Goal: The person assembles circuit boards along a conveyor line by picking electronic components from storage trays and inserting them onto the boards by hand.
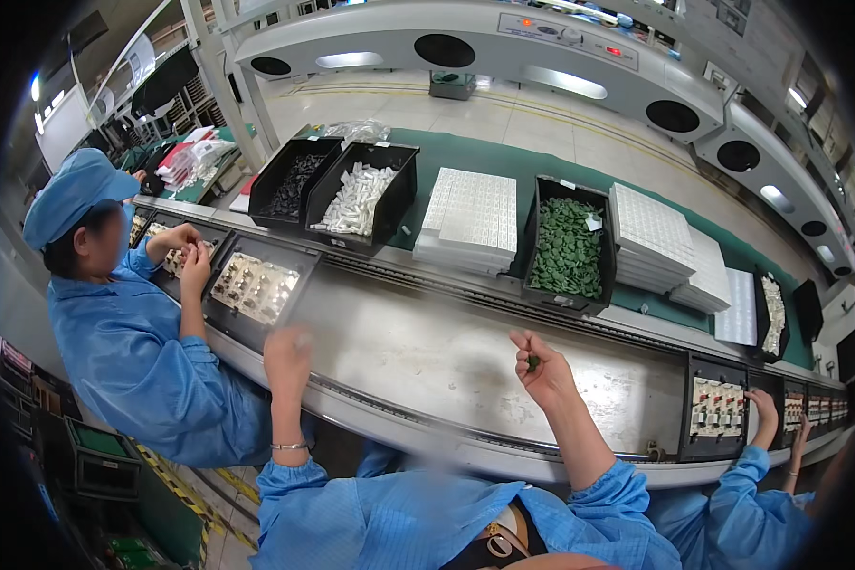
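My right hand (pixel 547 376) is raised over the bare metal of the conveyor line. Its fingers are curled round a small dark green part (pixel 533 363), of the same colour as the green pieces (pixel 568 249) heaped in a black bin beyond it. Motion blurs my left hand (pixel 289 353), which hovers by the near edge of the line, and its fingers cannot be made out. Closest to it is a black tray (pixel 304 262) holding a pale panel (pixel 255 287) with several small assemblies mounted on it.
Two black bins stand at the back left, one with white parts (pixel 356 198), one with dark parts (pixel 294 185). Stacked white trays (pixel 470 214) flank the green bin. A co-worker (pixel 133 323) in blue works at my left; another person's hand (pixel 762 418) touches a tray at right.
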### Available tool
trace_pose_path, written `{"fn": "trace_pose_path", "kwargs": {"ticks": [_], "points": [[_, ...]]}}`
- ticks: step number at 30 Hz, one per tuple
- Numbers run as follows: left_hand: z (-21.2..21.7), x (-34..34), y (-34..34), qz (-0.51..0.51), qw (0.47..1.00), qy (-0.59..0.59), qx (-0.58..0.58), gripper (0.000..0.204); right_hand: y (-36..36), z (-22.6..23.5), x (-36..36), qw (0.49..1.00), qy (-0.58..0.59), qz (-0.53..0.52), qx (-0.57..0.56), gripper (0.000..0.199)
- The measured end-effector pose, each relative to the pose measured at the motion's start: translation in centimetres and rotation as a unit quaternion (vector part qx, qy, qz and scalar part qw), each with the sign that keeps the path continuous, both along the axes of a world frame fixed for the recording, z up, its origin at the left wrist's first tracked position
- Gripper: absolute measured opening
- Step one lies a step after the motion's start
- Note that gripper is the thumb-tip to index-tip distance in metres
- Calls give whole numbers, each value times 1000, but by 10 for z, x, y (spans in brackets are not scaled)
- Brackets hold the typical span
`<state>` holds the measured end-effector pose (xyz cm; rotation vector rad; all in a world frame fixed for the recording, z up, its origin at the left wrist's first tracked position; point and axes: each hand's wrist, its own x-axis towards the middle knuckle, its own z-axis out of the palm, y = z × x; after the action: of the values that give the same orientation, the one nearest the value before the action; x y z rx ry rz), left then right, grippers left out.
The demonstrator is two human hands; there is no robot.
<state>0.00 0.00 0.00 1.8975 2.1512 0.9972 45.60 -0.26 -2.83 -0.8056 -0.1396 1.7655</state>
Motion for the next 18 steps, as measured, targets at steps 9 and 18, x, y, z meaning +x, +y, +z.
{"fn": "trace_pose_path", "kwargs": {"ticks": [9, 18], "points": [[12, 9, 0, 44, 999, -27, -17, 31, 4, 13, -13, 995, -89, -34, -18, 27], [29, 64, -26, -82, 992, -93, 5, 29, 2, 36, -25, 990, -139, 2, -34, 40]]}}
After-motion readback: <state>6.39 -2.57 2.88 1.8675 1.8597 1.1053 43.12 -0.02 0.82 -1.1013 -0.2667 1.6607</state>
